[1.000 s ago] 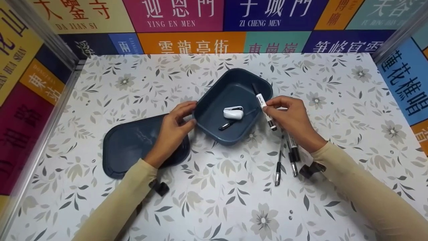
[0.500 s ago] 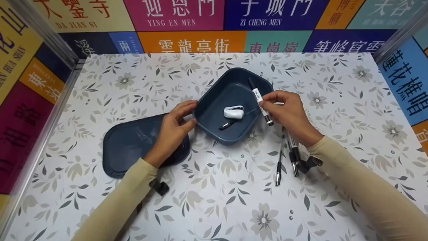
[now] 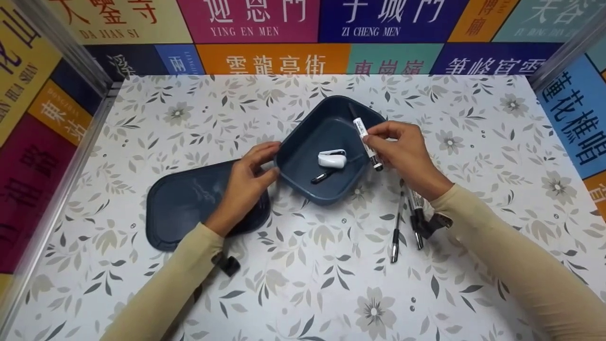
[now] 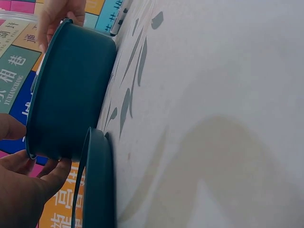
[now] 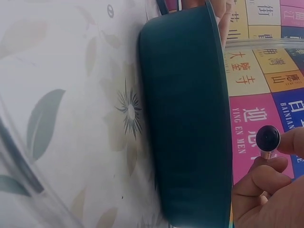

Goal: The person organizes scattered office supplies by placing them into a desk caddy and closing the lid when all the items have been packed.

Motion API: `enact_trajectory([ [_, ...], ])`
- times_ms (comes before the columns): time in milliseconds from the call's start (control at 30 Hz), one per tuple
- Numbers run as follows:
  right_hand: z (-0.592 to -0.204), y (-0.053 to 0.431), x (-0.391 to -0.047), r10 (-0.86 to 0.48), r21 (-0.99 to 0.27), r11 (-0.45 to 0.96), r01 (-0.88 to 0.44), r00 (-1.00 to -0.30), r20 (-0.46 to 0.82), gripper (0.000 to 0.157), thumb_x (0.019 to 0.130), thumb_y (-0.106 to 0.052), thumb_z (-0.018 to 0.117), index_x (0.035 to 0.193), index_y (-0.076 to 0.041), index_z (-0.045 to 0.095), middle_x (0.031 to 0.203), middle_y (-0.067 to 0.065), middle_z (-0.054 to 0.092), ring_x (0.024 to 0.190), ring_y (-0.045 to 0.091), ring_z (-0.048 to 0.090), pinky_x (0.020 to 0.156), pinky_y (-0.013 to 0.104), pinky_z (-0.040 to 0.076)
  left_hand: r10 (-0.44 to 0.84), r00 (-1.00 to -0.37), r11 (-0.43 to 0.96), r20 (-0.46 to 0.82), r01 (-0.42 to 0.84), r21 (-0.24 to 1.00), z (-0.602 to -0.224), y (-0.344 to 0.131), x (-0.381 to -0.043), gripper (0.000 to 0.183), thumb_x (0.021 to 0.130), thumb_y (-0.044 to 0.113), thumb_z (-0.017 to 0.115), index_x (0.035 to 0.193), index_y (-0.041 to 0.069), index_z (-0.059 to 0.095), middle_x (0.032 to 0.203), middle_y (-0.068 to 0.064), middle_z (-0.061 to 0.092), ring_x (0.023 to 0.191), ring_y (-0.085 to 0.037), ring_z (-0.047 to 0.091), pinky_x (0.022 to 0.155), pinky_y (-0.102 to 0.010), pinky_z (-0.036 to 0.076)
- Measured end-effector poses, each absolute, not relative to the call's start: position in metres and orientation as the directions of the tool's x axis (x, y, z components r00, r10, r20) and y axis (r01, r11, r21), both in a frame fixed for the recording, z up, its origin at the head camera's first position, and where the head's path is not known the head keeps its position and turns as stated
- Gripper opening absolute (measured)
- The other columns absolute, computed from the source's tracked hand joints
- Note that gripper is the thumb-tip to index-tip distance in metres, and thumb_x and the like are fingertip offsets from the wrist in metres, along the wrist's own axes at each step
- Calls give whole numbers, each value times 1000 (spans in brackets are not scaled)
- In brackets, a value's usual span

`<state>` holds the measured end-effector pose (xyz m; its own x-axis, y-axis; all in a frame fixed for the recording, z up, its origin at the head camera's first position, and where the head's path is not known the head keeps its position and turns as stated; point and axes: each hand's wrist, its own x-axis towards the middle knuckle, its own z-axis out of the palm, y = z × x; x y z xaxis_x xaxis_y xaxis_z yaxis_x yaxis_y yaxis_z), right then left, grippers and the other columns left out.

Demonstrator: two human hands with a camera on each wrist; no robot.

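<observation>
My left hand [image 3: 244, 184] holds the left corner of a dark blue box [image 3: 307, 192], with thumb and fingers at its rim and wall. A white marker [image 3: 360, 128] with black ends is pinched in my right hand [image 3: 402, 149], tilted over the box's right rim. Inside the box lie a small white slotted object [image 3: 332, 159], its kind unclear, and a black pen [image 3: 322, 176] partly beneath it. In the right wrist view, the marker's round black end [image 5: 268, 138] shows between thumb and fingers. The left wrist view shows fingers [image 4: 57, 178] against the box wall.
The dark blue lid [image 3: 189, 208] lies left of the box, under my left wrist. A thin pen [image 3: 396, 237] and more black-and-white pens or markers [image 3: 416, 218] lie right of the box, near my right wrist. A colourful lettered panel [image 3: 265, 59] stands behind the flowered tabletop [image 3: 303, 284].
My right hand has moved up and left with the marker, bringing it further over the box. My left hand, the box and the lid have stayed in place.
</observation>
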<state>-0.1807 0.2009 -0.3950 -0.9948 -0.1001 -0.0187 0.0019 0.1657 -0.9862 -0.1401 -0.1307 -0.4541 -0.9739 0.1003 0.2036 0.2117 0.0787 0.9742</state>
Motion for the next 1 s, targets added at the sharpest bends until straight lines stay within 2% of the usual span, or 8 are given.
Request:
enact_trajectory([
  [167, -396, 199, -184, -112, -987, 159, 4, -993, -22, 22, 100, -14, 79, 112, 4, 77, 83, 1, 61, 58, 9, 47, 48, 24, 38, 104, -974, 85, 200, 209, 974, -455, -131, -140, 47, 96, -7, 69, 143, -7, 68, 152, -11, 65, 135, -33, 67, 99, -32, 55],
  [333, -398, 196, -188, -105, -987, 159, -8, -994, -9, 21, 100, -14, 79, 111, 4, 77, 81, 1, 61, 58, 10, 47, 47, 23, 37, 102, -972, 65, 214, 221, 973, -455, -130, -141, 47, 94, -9, 69, 141, -9, 69, 151, -14, 66, 133, -37, 67, 99, -30, 57],
  [600, -402, 191, -195, -93, -989, 146, 12, -995, -26, 18, 99, -12, 79, 109, 2, 77, 78, -1, 61, 58, 8, 47, 47, 21, 34, 98, -969, 65, 228, 235, 970, -456, -130, -141, 46, 94, -10, 70, 140, -10, 69, 150, -15, 66, 132, -37, 68, 102, -37, 58],
  [833, -402, 187, -201, -52, -987, 162, 22, -998, -30, 13, 98, -13, 79, 106, -3, 80, 76, -3, 61, 60, 8, 49, 48, 21, 36, 100, -967, 58, 234, 241, 969, -457, -130, -142, 47, 93, -10, 70, 140, -11, 69, 150, -16, 66, 133, -38, 68, 101, -33, 58],
  [1000, -400, 185, -203, -37, -987, 162, 24, -999, -31, 13, 97, -13, 79, 105, -3, 80, 77, -3, 61, 60, 8, 50, 48, 20, 40, 107, -968, 85, 227, 236, 968, -455, -131, -141, 47, 95, -8, 70, 142, -8, 69, 151, -13, 66, 133, -35, 68, 105, -43, 57],
])
